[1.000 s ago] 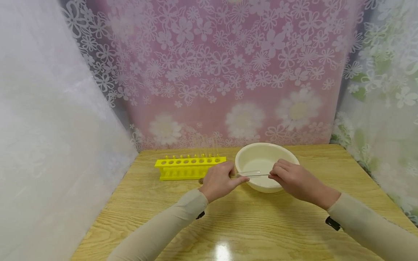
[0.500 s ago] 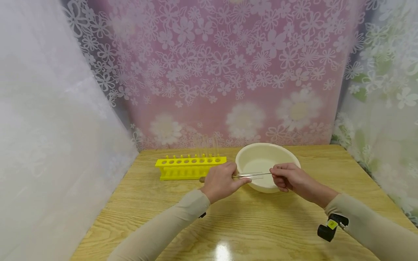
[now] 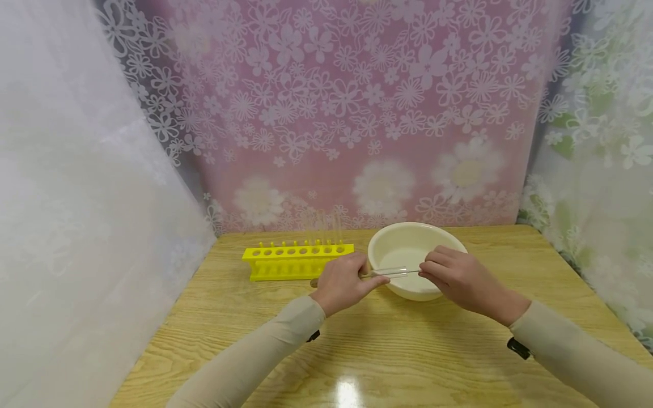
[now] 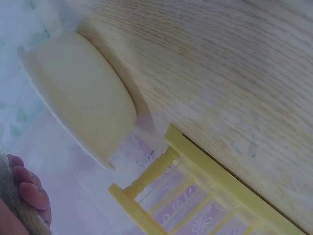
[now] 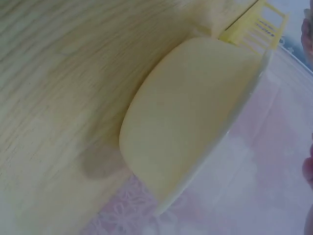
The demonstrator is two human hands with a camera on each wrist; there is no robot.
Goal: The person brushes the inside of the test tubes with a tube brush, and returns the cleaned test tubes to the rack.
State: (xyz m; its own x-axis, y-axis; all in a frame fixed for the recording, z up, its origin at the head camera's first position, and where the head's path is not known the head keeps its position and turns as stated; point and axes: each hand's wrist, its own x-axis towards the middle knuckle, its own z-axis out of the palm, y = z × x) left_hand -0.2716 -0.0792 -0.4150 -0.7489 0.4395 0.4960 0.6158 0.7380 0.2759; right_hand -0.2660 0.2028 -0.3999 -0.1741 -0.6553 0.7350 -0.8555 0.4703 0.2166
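Note:
My left hand [image 3: 343, 283] grips a clear glass test tube [image 3: 393, 272], held nearly level above the near rim of the cream basin [image 3: 374, 255]. The tube's mouth points right. A test tube brush sits inside it, its brown bristles [image 3: 314, 282] showing left of the hand and its thin wire handle [image 3: 413, 271] coming out of the mouth. My right hand [image 3: 461, 279] pinches the end of that wire. In the left wrist view, curled fingers [image 4: 33, 188] lie beside the bristles [image 4: 19, 200]. Only slivers of fingers [image 5: 308, 169] show in the right wrist view.
Left of the basin stands a yellow test tube rack [image 3: 285, 253] with several clear tubes [image 3: 322, 229] upright at its right end. Everything is on a wood-grain table [image 3: 388, 351]. Flowered curtains [image 3: 357, 113] hang behind and at both sides.
My right hand turned over at the wrist and has turned back, still pinching the wire. The test tube shifted slightly right, then back left. The left hand keeps its grip.

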